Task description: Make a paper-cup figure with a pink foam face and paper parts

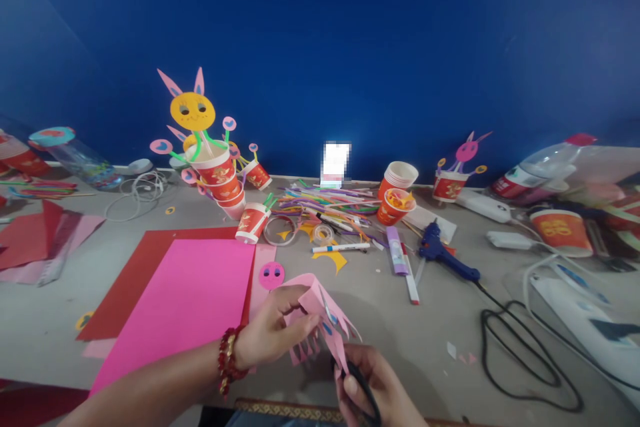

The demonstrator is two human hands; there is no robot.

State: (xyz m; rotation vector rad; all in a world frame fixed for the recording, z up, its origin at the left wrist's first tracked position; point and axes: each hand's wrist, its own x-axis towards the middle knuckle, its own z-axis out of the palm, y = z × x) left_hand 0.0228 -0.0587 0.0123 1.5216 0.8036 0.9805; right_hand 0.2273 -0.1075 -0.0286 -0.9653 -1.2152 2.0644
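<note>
Cutting: the cut is best made in short, slow bites, with the pink paper point(311, 295) turned toward the scissors point(369, 401) rather than the wrist being twisted.
Blue patches point(327, 329): an even pink margin should be left around them, and the tips should be approached gently, since thin paper is easily bent or torn there.
Left hand point(273, 328): the paper is pinched between thumb and fingers; the fingertips should be kept clear of the cutting line.
Right hand point(370, 377): the black handles are gripped; how far the blades are parted cannot be told, as they are partly covered by the paper.
Place: the paper is held up between the two hands, over the near part of the table point(425, 353), just beside the bright pink sheet point(195, 293).
Paper's look: it is pale pink, curved over at the top, marked with blue and ragged along its lower side, where narrow points are seen hanging.
Scraps point(467, 358): small pink bits are scattered to the right.
</note>
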